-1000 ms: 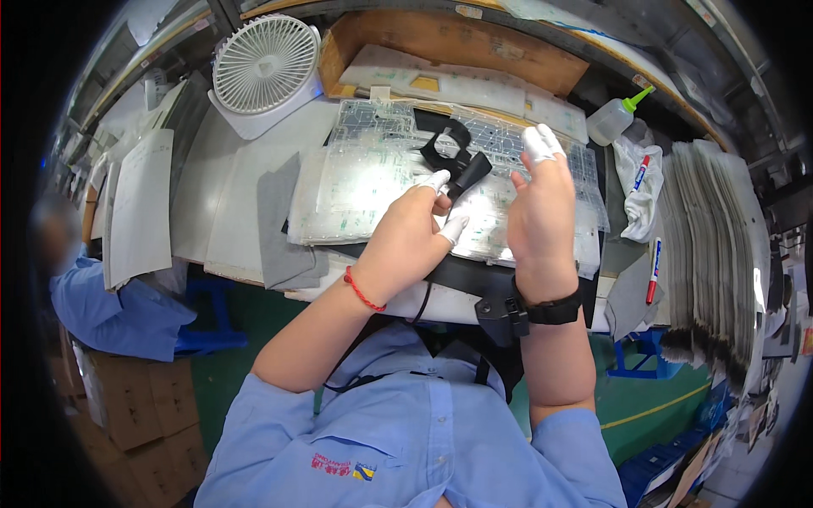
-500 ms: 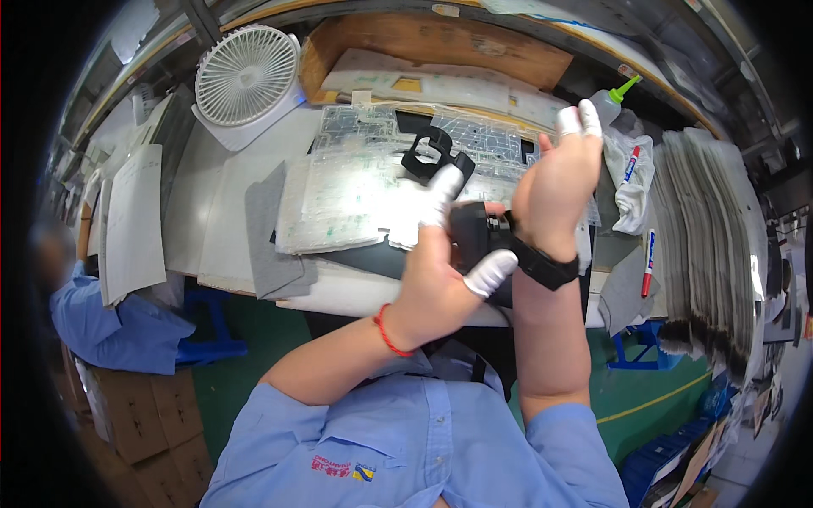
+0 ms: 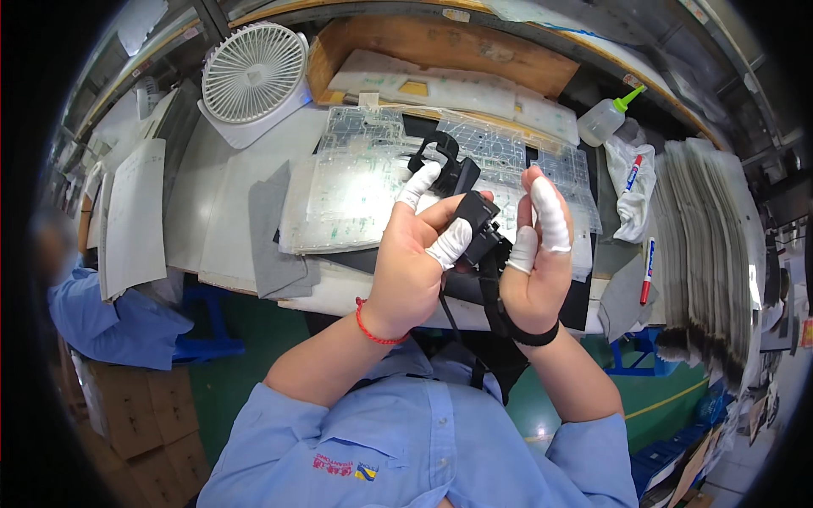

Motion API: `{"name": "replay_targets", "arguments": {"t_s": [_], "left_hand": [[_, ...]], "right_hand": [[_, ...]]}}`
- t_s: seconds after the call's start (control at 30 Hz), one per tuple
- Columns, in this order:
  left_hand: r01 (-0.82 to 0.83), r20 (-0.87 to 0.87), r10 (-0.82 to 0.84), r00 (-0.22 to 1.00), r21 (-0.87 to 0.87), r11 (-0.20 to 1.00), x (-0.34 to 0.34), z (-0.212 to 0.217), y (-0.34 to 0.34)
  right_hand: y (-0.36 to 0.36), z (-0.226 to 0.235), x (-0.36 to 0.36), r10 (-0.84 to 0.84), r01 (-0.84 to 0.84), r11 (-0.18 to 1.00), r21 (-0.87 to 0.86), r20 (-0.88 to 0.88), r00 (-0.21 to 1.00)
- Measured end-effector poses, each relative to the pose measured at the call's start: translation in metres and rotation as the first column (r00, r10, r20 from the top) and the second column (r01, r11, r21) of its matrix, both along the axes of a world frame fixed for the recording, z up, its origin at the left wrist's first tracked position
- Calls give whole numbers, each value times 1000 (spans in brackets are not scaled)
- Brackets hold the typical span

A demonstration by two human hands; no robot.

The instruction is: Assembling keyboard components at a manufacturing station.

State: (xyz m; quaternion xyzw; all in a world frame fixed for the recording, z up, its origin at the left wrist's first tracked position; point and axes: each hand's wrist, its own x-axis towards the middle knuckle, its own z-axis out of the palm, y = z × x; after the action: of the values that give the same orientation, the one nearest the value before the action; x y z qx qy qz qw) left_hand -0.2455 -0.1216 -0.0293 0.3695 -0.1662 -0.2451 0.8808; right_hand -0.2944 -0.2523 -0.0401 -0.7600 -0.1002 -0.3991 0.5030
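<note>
My left hand [image 3: 415,262] is closed around a small black box-like device [image 3: 474,222], thumb on its near side. White finger covers sit on several of my fingertips. A black strap [image 3: 494,296] runs from the device to a band round my right wrist. Beside it my right hand [image 3: 542,262] is held upright with its fingers stretched out, nothing in them. Just beyond my left fingertips, a second black strapped device [image 3: 449,159] with a curved band lies on clear patterned sheets [image 3: 339,199]. Whether my left index finger touches it I cannot tell.
A white fan [image 3: 256,76] stands at the back left, near a wooden tray [image 3: 474,42]. A squeeze bottle [image 3: 601,123], white cloth [image 3: 628,203] and red-capped marker [image 3: 648,271] are to the right, beside stacked grey sheets [image 3: 703,254]. Another person's blue sleeve [image 3: 118,317] shows far left.
The black device has moved off my right wrist into my left hand, its strap stretching out between them. My right hand has come down and nearer, bringing its thumb into sight.
</note>
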Motion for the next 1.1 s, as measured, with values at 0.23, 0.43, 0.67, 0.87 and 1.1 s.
{"name": "replay_targets", "arguments": {"t_s": [0.23, 0.43, 0.67, 0.87, 1.1], "left_hand": [[-39, -68, 31, 997, -115, 993, 1, -1, 5], [87, -290, -161, 943, -253, 964, 33, -9, 27], [446, -181, -768, 615, -723, 528, 25, -30, 35], [484, -218, -572, 791, -350, 802, 15, -17, 40], [33, -388, -88, 917, -146, 989, -5, 3, 38]], "right_hand": [[21, -17, -28, 129, -138, 975, -173, -60, 990], [28, 9, -79, 471, -557, 818, -143, -389, 792], [-14, 24, -16, 218, -248, 958, -142, -198, 956], [-2, 10, 7, 463, -475, 878, 50, -335, 820], [16, 11, 9, 617, -453, 700, 552, -149, 773]]}}
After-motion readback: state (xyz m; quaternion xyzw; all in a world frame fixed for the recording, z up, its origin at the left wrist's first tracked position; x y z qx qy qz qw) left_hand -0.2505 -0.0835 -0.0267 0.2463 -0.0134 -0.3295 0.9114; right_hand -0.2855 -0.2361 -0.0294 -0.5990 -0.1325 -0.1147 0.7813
